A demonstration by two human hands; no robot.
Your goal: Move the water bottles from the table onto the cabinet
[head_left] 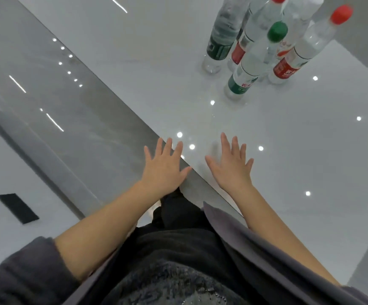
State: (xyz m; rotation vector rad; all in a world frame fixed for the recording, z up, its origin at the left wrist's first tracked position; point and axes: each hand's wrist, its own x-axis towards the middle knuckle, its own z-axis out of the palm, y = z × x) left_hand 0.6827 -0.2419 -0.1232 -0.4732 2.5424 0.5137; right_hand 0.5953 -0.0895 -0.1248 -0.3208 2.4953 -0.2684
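Note:
Several clear water bottles stand upright in a cluster at the far right of the glossy white table (288, 150). Nearest is a green-capped bottle (253, 62) with a green label. To its right stands a red-capped bottle (306, 47) with a red label. Behind them are a dark-green-labelled bottle (221, 38) and more red-labelled ones. My left hand (164, 170) hovers flat, fingers spread, over the table's near edge. My right hand (231, 167) is spread flat above the tabletop, empty. Both hands are well short of the bottles. No cabinet is in view.
The table's edge runs diagonally from upper left down to my body. Left of it lies a grey glossy floor (53, 102) with ceiling-light reflections. A dark rectangular mat (18, 208) lies on the floor at lower left. My dark clothing fills the bottom.

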